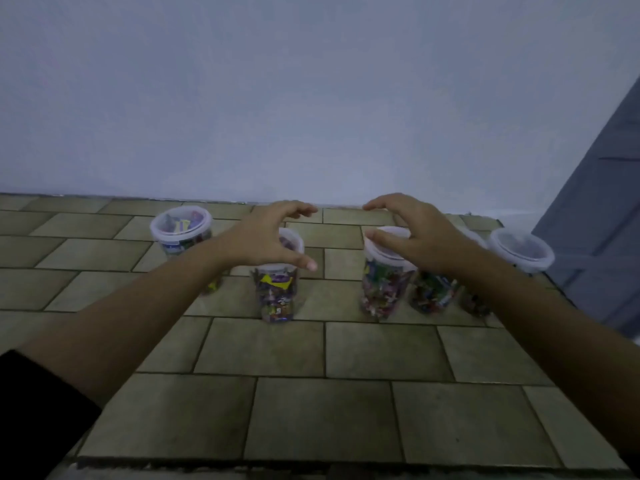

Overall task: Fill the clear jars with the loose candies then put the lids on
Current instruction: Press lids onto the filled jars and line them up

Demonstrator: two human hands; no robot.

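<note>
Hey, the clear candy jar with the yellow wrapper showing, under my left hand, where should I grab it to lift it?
Probably from straight above: the clear plastic jar with the yellow wrapper stands upright with its white lid on. Your open left hand is above it, so lower the grip and wrap your fingers around the wall just below the lid rim. Neighbouring jars stand apart, leaving finger room.

Clear, smooth plastic jars (277,292) with cloudy, matt plastic lids (181,220), packed with glossy foil-like candies (382,289). Beneath the jars, a matt top (346,410) printed like stone tile. Behind the jars, a smooth matt painted wall (311,98). Black cloth sleeve (34,410).
</note>
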